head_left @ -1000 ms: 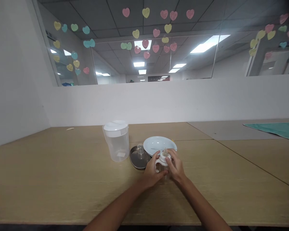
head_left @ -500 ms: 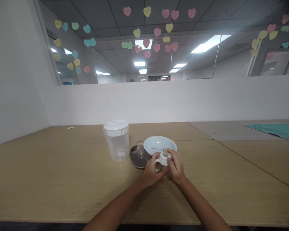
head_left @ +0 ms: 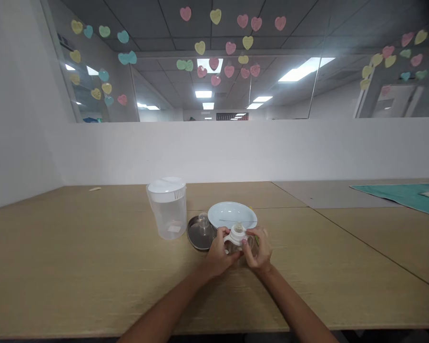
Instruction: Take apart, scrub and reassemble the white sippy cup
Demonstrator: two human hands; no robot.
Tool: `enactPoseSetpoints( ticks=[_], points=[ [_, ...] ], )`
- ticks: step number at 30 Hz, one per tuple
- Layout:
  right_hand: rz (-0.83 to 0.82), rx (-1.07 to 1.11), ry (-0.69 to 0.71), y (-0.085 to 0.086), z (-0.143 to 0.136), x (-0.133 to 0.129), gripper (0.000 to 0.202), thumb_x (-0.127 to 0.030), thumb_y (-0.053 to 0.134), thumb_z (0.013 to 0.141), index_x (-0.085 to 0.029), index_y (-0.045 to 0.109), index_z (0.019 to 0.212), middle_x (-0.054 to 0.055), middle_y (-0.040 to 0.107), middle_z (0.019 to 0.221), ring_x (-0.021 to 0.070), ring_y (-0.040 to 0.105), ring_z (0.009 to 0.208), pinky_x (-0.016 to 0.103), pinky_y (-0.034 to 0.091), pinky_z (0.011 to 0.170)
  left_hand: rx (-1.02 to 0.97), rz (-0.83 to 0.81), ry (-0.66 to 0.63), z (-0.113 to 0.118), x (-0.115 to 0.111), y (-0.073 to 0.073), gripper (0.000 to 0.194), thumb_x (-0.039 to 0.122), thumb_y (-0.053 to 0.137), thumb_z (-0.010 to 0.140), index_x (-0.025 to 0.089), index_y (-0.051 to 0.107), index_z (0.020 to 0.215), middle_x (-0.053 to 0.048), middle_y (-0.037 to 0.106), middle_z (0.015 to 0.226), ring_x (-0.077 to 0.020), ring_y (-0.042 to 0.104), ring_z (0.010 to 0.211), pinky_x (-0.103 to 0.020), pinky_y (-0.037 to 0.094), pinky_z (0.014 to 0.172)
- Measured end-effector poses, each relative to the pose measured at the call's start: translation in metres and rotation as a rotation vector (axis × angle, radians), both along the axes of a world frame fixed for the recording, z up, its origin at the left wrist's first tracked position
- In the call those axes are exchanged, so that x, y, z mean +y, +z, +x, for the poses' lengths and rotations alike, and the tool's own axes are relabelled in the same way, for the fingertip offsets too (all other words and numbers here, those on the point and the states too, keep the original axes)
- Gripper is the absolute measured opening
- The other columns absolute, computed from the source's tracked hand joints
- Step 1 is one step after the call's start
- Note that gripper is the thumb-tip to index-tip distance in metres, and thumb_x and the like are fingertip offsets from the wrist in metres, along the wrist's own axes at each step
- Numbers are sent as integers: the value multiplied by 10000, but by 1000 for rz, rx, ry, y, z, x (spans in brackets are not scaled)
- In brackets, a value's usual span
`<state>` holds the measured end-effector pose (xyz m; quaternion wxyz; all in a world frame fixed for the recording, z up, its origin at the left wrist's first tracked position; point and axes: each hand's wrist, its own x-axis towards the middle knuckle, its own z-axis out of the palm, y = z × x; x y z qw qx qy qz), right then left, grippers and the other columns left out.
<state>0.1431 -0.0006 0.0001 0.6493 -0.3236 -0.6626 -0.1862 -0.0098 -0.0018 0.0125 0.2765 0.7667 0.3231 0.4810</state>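
Between my two hands is a baby bottle (head_left: 238, 235) with a white collar, a white side handle and a clear teat on top. My left hand (head_left: 219, 252) is closed around its left side and lower body. From the right, my right hand (head_left: 259, 247) grips the white collar with thumb and fingers. Just behind the bottle lies a white oval dish (head_left: 232, 212) with a thin rod-like thing in it. A round metal tray (head_left: 196, 240) sits to the left, with a clear dome-shaped cap (head_left: 203, 220) on it.
A clear plastic pitcher (head_left: 169, 214) with a white lid stands left of the metal tray. A green cloth (head_left: 396, 195) lies at the far right of the wooden table (head_left: 93, 267). At the back rises a white wall (head_left: 214, 152) below a window.
My right hand has turned a little on the bottle's collar, its fingers now lower and more to the side. The whole view has shifted slightly, moving things left.
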Motion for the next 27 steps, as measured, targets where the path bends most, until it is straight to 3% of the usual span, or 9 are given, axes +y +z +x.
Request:
enactPoseSetpoints(
  ticks=[4, 10, 17, 23, 27],
  points=[
    [-90, 126, 40, -3, -1, 2, 221, -227, 470, 811, -199, 494, 1029, 55, 554, 807, 210, 549, 769, 390, 463, 695, 0, -51, -38, 0, 2, -1, 508, 288, 712, 681, 193, 410, 1079, -48, 588, 1032, -175, 556, 895, -289, 453, 782],
    [-344, 100, 203, -3, -5, 7, 443, -294, 449, 843, -190, 390, 1269, 121, 558, 1132, 241, 541, 1046, 436, 451, 886, -44, -97, -110, 1, 1, 3, 576, 271, 676, 707, 189, 425, 1219, -87, 572, 1197, -212, 572, 1014, -330, 465, 875],
    [-383, 53, 84, 2, -10, 9, 328, -400, 595, 771, -209, 541, 1032, 59, 561, 929, 225, 537, 906, 393, 458, 807, -29, -91, -95, 0, 2, -2, 749, 177, 658, 674, 162, 323, 1344, -134, 499, 1310, -242, 520, 1145, -377, 431, 970],
    [-373, 35, 226, 3, -5, 6, 276, -399, 398, 882, -216, 533, 1038, 59, 571, 988, 220, 528, 939, 378, 415, 810, 3, -81, -68, 1, 4, -6, 786, 259, 684, 691, 170, 302, 1372, -137, 478, 1334, -256, 502, 1161, -397, 432, 969],
    [-352, 7, 144, 4, -5, 3, 257, -390, 401, 887, -214, 533, 1018, 52, 600, 965, 220, 531, 904, 387, 362, 811, 50, -36, -42, -1, 6, -9, 806, 273, 675, 706, 161, 272, 1395, -154, 471, 1340, -266, 509, 1155, -405, 447, 950]
  ],
)
